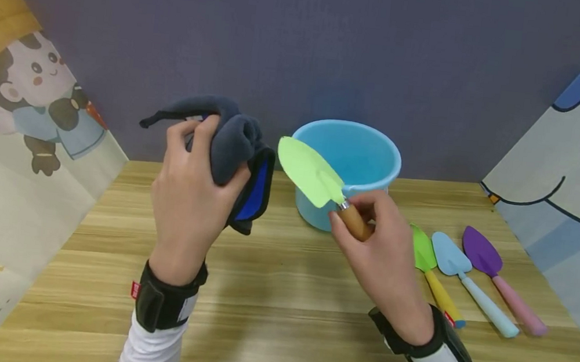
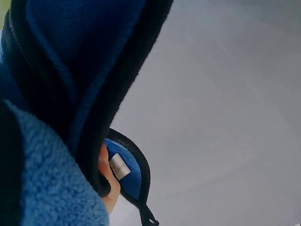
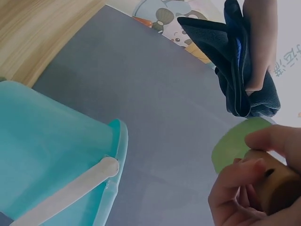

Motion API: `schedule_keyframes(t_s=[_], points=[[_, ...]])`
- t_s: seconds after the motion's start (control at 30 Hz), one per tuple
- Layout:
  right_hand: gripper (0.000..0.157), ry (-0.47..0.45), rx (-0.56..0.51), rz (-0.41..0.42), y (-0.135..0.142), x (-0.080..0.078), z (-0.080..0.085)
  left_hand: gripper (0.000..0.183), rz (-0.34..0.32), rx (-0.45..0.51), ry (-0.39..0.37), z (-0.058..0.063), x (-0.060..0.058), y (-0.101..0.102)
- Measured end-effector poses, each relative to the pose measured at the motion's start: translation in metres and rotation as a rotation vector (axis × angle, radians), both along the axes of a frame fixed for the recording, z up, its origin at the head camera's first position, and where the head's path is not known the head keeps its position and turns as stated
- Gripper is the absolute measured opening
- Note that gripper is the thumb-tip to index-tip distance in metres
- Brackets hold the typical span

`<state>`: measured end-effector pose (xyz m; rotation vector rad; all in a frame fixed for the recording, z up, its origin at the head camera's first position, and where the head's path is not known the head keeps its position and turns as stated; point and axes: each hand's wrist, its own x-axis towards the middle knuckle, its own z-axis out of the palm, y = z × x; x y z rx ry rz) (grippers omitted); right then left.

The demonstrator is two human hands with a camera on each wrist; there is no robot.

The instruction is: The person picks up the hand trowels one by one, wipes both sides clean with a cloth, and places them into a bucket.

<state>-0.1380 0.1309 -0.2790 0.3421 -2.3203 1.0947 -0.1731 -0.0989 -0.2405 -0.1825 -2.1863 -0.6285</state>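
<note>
Wooden-handled trowel, pinched by the right hand, slants in front of the blue bucket, blade toward the blue-lined cloth the left hand grips, left of the bucket.

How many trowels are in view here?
4. A pale green trowel is in the right hand; a green trowel, a blue trowel and a purple trowel lie on the table. Others could be hidden inside the bucket.

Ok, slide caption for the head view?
Left hand grips a dark cloth; right hand holds a green trowel by a blue bucket.
</note>
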Motion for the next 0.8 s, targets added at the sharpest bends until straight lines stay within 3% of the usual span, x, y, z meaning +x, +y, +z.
schedule_keyframes(t_s=[0.17,0.37,0.8], points=[[0.024,-0.008,-0.001,-0.004,0.0,0.0,-0.001,0.057,-0.013,-0.009,0.02,-0.001,0.002,0.002],[0.031,-0.036,0.015,-0.032,0.0,0.0,-0.003,0.06,-0.053,-0.018,0.059,-0.001,0.007,0.008],[0.036,-0.166,-0.002,0.022,0.001,-0.001,-0.005,0.07,-0.236,-0.16,0.081,-0.005,0.022,0.036]])
